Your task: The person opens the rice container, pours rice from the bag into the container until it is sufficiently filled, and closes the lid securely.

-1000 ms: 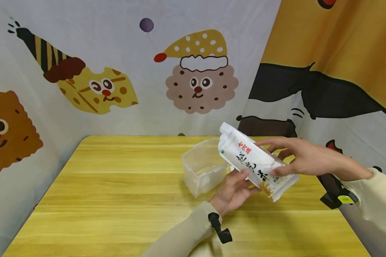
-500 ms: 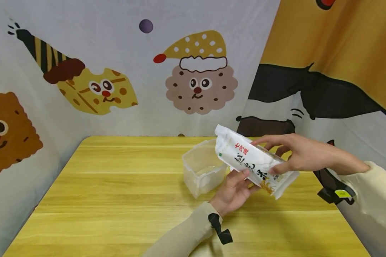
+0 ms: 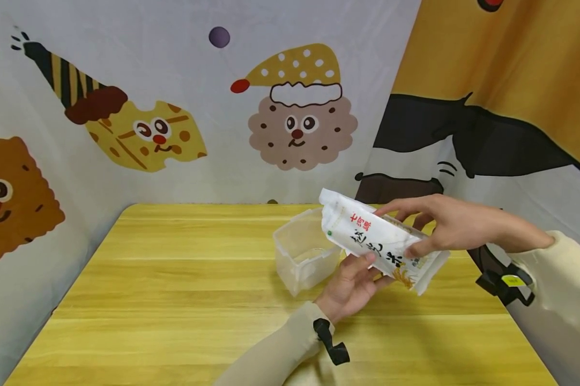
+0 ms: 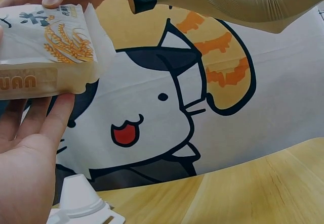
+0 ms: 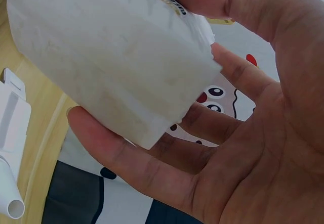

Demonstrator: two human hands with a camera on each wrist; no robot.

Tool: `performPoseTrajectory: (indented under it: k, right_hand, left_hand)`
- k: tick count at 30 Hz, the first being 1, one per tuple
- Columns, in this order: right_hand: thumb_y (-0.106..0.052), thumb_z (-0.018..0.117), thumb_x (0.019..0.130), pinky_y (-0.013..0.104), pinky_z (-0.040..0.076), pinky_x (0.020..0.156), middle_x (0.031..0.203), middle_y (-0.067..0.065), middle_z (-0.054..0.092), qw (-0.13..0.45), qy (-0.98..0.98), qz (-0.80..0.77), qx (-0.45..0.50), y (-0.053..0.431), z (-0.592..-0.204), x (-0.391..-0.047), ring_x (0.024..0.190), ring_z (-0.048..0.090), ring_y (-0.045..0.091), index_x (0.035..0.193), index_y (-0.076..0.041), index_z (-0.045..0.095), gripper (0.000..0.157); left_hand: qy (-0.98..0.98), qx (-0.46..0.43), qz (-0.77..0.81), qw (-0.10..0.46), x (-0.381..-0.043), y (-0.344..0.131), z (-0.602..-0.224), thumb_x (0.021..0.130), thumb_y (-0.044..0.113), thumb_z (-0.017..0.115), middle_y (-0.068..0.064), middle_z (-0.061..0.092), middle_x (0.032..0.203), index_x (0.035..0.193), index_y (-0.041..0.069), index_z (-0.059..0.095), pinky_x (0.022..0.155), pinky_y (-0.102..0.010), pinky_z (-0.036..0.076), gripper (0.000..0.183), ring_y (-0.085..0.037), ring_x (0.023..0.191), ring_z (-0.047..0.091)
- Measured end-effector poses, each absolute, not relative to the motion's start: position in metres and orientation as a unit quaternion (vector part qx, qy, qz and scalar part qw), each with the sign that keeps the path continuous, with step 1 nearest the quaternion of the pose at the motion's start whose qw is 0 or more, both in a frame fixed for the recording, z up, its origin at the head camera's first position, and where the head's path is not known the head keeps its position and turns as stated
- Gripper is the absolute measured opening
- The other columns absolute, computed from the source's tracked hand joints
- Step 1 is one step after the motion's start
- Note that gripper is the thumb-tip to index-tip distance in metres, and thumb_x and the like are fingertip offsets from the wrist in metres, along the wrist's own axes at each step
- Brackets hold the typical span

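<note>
A white bag of rice [image 3: 367, 236] with black and red characters is held in the air at a slant, its crimped left end above the right part of a clear plastic container [image 3: 290, 268]. From below, my left hand [image 3: 348, 289] grips the bag, thumb on the printed front. My right hand [image 3: 444, 225] holds it near the right end, thumb on the front and fingers around the far side. In the left wrist view the bag [image 4: 45, 47] shows its printed wheat-like ears. Its pale underside fills much of the right wrist view, above my right hand [image 5: 243, 148].
The container stands on a yellow wood-grain table [image 3: 174, 300]. A white plastic piece with a spout [image 4: 81, 198] lies on the table, mostly hidden behind the bag in the head view. Cartoon-printed cloth [image 3: 174, 53] hangs behind and beside the table.
The bag has shifted a little left and its right end has risen, so it lies slightly more level. My right hand has moved up and left with it; the left hand stays nearly in place.
</note>
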State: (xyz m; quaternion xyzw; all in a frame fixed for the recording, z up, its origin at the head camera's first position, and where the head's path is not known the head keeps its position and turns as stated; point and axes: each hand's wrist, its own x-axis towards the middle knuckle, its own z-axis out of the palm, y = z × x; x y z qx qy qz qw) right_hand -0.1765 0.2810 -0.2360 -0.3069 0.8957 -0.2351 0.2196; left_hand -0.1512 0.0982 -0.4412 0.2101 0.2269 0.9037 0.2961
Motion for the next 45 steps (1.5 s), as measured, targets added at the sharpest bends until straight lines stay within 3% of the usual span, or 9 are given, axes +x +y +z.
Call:
performPoseTrajectory:
  k: [20, 45]
  right_hand:
    - [-0.024, 0.086, 0.082, 0.031, 0.062, 0.065, 0.133, 0.006, 0.063, 0.252, 0.904, -0.222, -0.263, 0.274, -0.227, -0.179, 0.090, 0.069, 0.018, 0.145, -0.035, 0.051, 0.073]
    - [-0.021, 0.086, 0.082, 0.032, 0.062, 0.066, 0.131, 0.006, 0.063, 0.261, 0.901, -0.222, -0.265, 0.273, -0.218, -0.180, 0.090, 0.068, 0.022, 0.144, -0.033, 0.053, 0.071]
  left_hand:
    - [0.211, 0.207, 0.909, 0.295, -0.151, 0.100, -0.439, 0.097, 0.035, 0.071, 0.011, 0.056, 0.142, 0.139, 0.032, 0.053, 0.124, -0.044, 0.036, 0.045, -0.010, 0.129, 0.055]
    - [0.205, 0.213, 0.910, 0.293, -0.149, 0.103, -0.434, 0.094, 0.037, 0.074, 0.013, 0.055, 0.143, 0.138, 0.031, 0.055, 0.127, -0.047, 0.031, 0.049, -0.010, 0.132, 0.053]
